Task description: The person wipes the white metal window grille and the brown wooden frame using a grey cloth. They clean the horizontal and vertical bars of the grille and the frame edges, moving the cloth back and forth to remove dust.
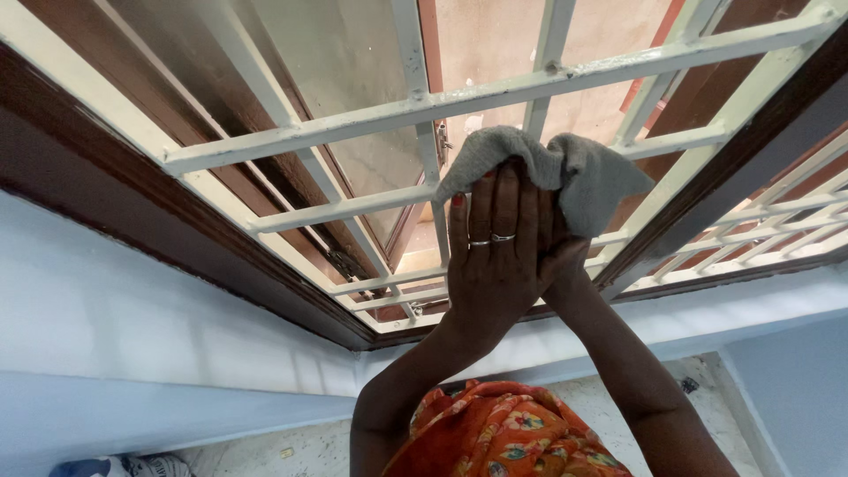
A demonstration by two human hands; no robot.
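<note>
Window grille behind, both hands press grey cloth lying crosswise.

Below me the floor is pale speckled stone, showing between my forearms and beside the light blue wall. A small dark speck lies on it near the right-hand corner, and a tiny pale scrap lies on it to the left. At the bottom left edge, a patterned bundle of cloth rests on it, mostly cut off.
</note>
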